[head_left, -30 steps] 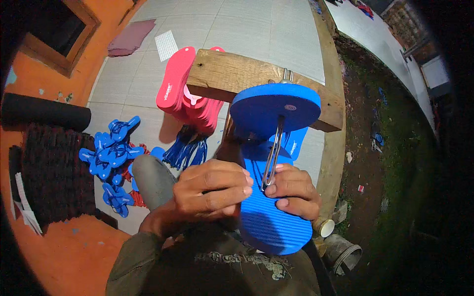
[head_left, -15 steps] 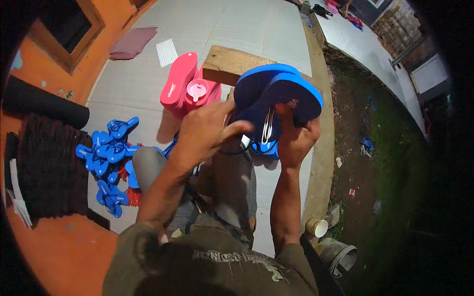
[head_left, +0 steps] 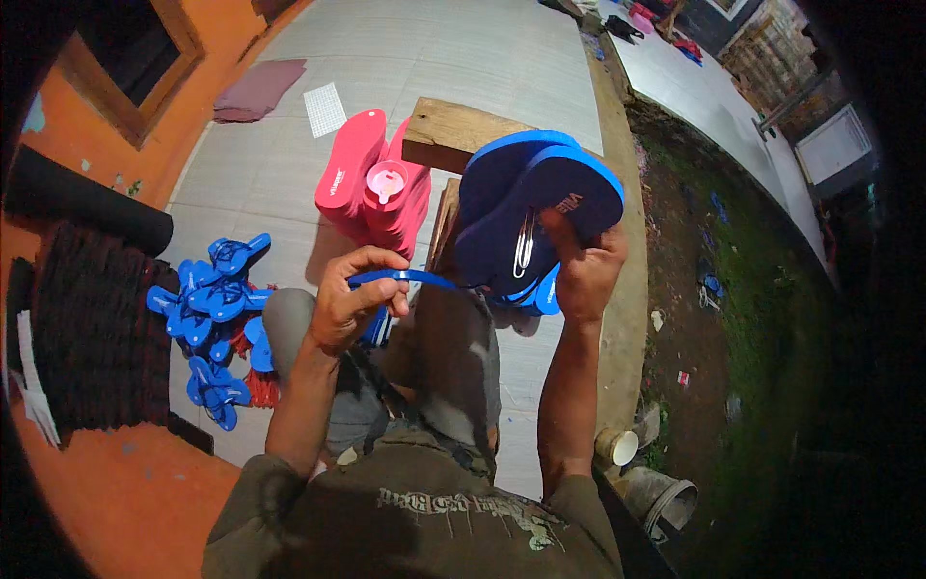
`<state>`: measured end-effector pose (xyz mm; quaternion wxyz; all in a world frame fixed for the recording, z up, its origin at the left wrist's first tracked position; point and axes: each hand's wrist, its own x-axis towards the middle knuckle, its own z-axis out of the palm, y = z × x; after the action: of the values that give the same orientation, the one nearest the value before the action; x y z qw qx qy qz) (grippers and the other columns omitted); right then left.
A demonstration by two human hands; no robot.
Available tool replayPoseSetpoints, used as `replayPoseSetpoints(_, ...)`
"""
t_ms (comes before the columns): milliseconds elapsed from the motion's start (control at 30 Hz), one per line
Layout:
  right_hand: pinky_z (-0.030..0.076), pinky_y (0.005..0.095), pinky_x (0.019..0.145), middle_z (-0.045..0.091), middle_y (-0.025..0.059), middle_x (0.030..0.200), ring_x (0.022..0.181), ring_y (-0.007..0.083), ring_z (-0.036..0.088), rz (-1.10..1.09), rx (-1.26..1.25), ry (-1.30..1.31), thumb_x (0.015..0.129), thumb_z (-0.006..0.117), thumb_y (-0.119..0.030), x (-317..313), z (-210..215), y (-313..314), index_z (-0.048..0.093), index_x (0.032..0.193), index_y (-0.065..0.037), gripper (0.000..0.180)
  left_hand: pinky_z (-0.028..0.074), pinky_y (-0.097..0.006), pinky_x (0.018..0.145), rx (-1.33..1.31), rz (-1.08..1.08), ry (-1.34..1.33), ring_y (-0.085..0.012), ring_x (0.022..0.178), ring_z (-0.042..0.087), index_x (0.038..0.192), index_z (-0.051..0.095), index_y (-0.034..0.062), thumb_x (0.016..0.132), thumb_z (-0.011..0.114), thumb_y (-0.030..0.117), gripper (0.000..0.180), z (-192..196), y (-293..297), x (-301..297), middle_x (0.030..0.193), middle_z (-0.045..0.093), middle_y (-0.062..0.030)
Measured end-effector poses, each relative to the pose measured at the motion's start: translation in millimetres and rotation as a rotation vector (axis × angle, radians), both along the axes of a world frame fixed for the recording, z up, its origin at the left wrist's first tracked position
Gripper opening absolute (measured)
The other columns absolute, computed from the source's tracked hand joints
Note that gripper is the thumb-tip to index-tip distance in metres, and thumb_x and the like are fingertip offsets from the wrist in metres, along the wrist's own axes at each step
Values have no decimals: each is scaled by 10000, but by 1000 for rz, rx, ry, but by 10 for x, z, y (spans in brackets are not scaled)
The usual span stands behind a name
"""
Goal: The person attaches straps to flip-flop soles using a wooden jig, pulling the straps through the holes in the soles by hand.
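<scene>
My right hand (head_left: 591, 280) grips a pair of flip-flop soles (head_left: 521, 198), dark navy on the faces towards me with bright blue edges. The thumb presses on the near face, beside a bent silver wire (head_left: 523, 246) lying along it. Left of the soles, my left hand (head_left: 347, 304) pinches a blue flip-flop strap (head_left: 420, 277) between thumb and fingers. This strap stretches across to the soles' lower end; how it joins there is hidden. Below the soles, part of a lighter blue flip-flop (head_left: 546, 292) shows.
Stacked pink soles (head_left: 347, 174) stand ahead, with a small pink cup (head_left: 386, 180) on them. Beside them is a wooden block (head_left: 453, 133). Several blue flip-flops (head_left: 220, 299) lie piled left of my knee. A dark roll (head_left: 92, 203) rests by the orange wall; buckets (head_left: 666, 507) stand right.
My left hand has drawn away from the soles, down and left, and now shows the blue strap pulled out in its fingers. The right hand keeps its hold, nearly unmoved.
</scene>
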<state>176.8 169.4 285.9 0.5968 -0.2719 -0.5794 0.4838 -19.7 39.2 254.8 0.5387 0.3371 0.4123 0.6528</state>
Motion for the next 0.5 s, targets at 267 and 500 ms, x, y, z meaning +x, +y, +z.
replayPoseSetpoints(267,454,256,762,623,64,935,840,132,583,24,-19,8,709,686,12,32,-11,-5,569,1003,-8,318,459,-221,501,-34,34,-64,-143,526,555,911,522,-37,726,635,137,278,1,151,33,704,571,-105)
replayPoseSetpoints(500,440,244,760,619,49,935,834,120,576,44,-12,68,719,676,16,43,-71,8,577,995,-10,294,431,-217,450,-60,-48,67,-127,484,535,878,540,-36,694,650,61,235,-49,-195,-403,625,553,-78)
